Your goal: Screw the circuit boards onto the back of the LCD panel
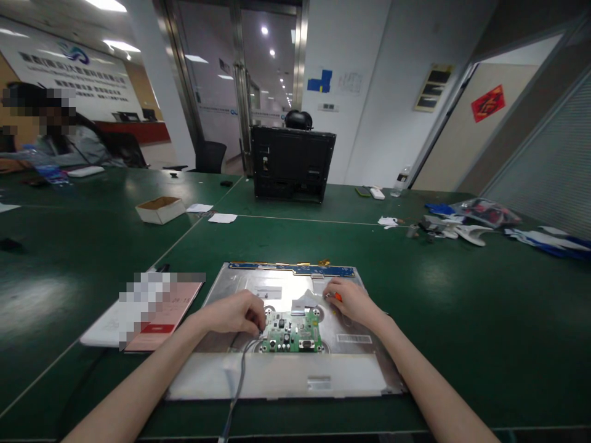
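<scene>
A flat silver metal-backed display panel point(281, 357) is lying face down on the green table point(462, 320), exposing its small green circuit board point(290, 333). The left hand point(233, 312) is pinching a grey cable point(237, 381) at the board's edge, while the right hand point(348, 301), fingers curled around a small orange-tipped tool point(338, 296), is bracing on the panel.

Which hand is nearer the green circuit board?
Left. The left hand touches the green circuit board's left edge; the right hand rests up and right, apart from it.
</scene>
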